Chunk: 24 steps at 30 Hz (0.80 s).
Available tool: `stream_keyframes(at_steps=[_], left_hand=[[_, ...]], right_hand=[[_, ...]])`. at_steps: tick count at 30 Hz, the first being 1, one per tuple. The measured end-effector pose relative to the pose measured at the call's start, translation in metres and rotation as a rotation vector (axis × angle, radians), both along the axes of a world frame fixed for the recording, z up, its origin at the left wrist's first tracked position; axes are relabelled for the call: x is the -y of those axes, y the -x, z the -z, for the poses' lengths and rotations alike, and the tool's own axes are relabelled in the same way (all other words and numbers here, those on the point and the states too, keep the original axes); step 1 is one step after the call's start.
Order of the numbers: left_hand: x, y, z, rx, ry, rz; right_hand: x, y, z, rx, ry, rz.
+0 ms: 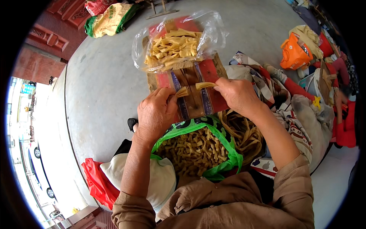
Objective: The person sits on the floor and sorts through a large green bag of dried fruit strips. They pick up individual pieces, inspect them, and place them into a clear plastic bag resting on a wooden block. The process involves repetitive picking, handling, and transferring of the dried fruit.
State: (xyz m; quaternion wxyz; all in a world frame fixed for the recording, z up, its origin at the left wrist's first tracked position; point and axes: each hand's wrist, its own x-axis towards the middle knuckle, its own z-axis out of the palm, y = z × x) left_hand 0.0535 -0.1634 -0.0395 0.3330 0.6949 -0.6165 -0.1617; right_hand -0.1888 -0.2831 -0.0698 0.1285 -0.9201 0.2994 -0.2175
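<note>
My left hand [158, 110] pinches a short yellow strip [182, 92] with a flared end, perhaps dried plant fibre. Opposite it, my right hand [236, 96] grips another flat yellow strip [205, 85] between thumb and fingers. The two strips are apart, above a wooden board [192, 103] with red panels and printed blue bands. A pile of folded yellow strips [174, 45] lies in a clear plastic bag [213, 27] on the board's far part. Below my hands, an open green plastic bag [238, 160] holds many small knotted, brownish-yellow pieces [197, 148].
Long brown strips [243, 134] lie in a loose coil right of the green bag. Patterned cloth [257, 80] and an orange bag [296, 53] lie farther right, near another person's arm [340, 108]. A red plastic bag [100, 183] is at left; a woven sack [110, 21] lies beyond.
</note>
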Motion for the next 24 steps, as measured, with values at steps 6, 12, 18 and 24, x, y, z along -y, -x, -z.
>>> stream_keyframes(at_steps=[6,12,18,24], left_hand=[[-0.065,0.008,-0.019,-0.270,-0.092,0.096],[-0.096,0.040,-0.029,-0.654,-0.253,0.254],[-0.134,0.051,-0.024,-1.519,-0.575,0.189],[-0.154,0.035,-0.050,-1.749,-0.107,0.249]], right_hand=[[-0.055,0.033,-0.016,0.265,-0.277,-0.097],[-0.110,0.015,-0.035,0.262,0.157,-0.405],[-0.117,0.025,-0.040,0.248,0.258,-0.424],[-0.109,0.032,-0.053,0.413,0.117,-0.316]])
